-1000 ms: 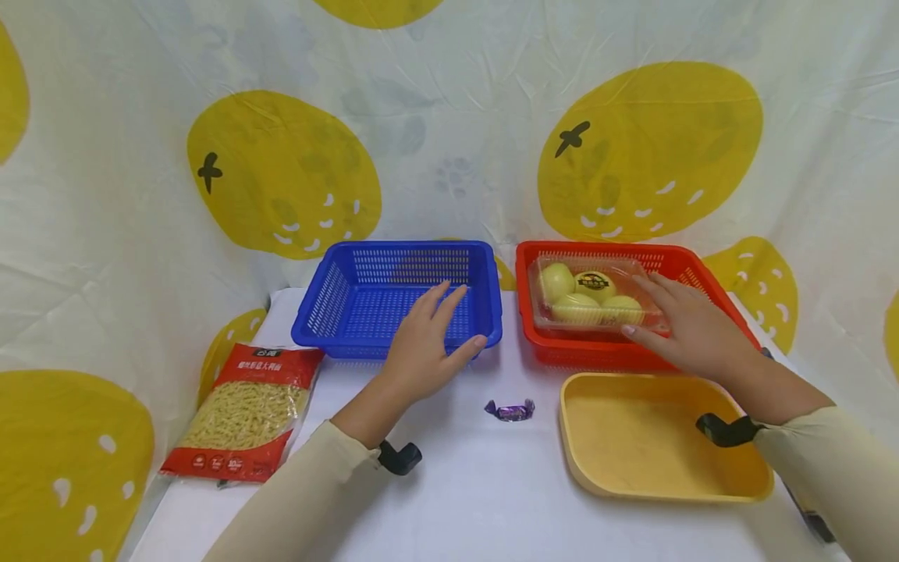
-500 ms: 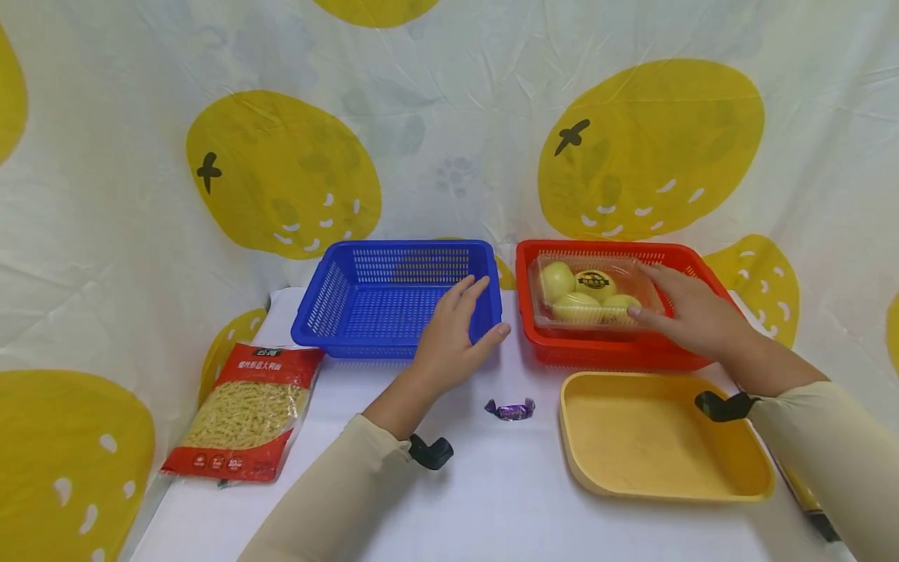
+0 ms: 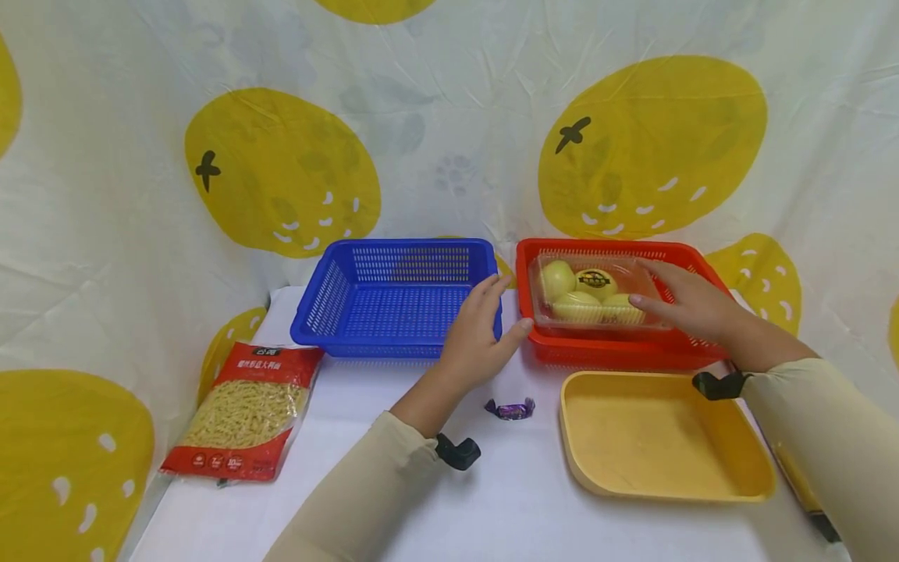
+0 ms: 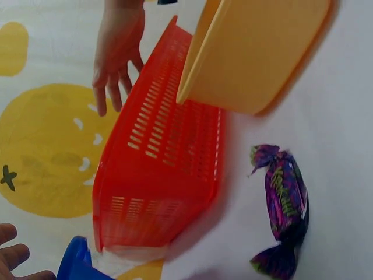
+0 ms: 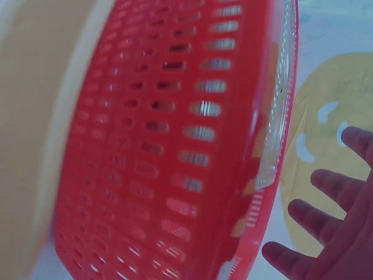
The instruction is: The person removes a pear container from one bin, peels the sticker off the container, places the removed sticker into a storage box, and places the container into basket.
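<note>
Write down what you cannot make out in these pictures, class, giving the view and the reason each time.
Head view: what the item beside the right sleeve is; the sleeve covers most of it.
Head view: small print on the pasta bag; too small.
Left wrist view: most of the left hand; cut off by the left edge.
Right wrist view: the fruit; behind the red basket.
Right wrist view: most of the yellow tray; blurred, cut off by the left edge.

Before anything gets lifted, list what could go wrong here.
The clear box of fruit lies in the red basket, with the open right hand at its right end; lifted from there alone, it might tip or slip. The left hand is near the blue basket's right end and could nudge it.
</note>
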A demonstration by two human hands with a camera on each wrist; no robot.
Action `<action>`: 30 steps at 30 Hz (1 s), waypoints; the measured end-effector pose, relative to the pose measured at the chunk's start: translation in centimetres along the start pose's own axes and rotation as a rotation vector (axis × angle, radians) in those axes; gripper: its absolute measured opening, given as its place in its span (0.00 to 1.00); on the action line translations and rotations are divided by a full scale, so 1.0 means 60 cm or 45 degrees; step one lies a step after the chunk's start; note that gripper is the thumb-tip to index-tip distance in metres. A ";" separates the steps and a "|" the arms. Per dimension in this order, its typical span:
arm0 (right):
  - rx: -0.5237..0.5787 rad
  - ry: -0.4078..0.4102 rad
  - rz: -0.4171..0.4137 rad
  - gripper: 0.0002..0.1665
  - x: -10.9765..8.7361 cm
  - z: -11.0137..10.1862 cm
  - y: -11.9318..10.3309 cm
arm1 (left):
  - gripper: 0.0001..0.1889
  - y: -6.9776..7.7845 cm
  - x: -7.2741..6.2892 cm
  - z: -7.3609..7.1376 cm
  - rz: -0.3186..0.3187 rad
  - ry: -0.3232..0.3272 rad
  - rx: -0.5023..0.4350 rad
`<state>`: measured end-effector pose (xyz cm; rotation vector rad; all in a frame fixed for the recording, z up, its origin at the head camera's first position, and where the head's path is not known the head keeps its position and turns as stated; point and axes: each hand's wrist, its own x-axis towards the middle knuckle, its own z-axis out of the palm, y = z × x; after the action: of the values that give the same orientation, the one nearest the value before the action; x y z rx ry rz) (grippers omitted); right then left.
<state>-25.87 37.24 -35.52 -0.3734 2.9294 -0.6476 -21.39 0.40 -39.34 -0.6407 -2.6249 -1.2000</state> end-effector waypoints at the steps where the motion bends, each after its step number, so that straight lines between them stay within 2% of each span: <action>1: 0.006 -0.008 -0.004 0.59 0.003 -0.002 0.002 | 0.39 0.003 0.000 0.003 -0.005 -0.005 -0.019; 7: 0.009 -0.063 0.018 0.59 0.020 -0.012 0.024 | 0.37 0.020 0.003 0.028 -0.005 -0.066 -0.131; 11: 0.028 -0.087 0.024 0.56 0.032 -0.016 0.038 | 0.35 0.026 0.005 0.045 -0.021 -0.071 -0.184; 20: 0.108 -0.099 0.043 0.53 0.044 -0.018 0.054 | 0.36 0.039 0.004 0.078 -0.193 -0.086 -0.276; 30: 0.169 -0.125 0.104 0.51 0.053 -0.031 0.069 | 0.33 0.031 0.020 0.122 -0.282 -0.007 -0.297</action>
<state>-30.10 40.78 -35.81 -0.2621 2.7740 -0.7832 -21.53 7.35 -42.47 -0.3955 -2.6371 -1.5867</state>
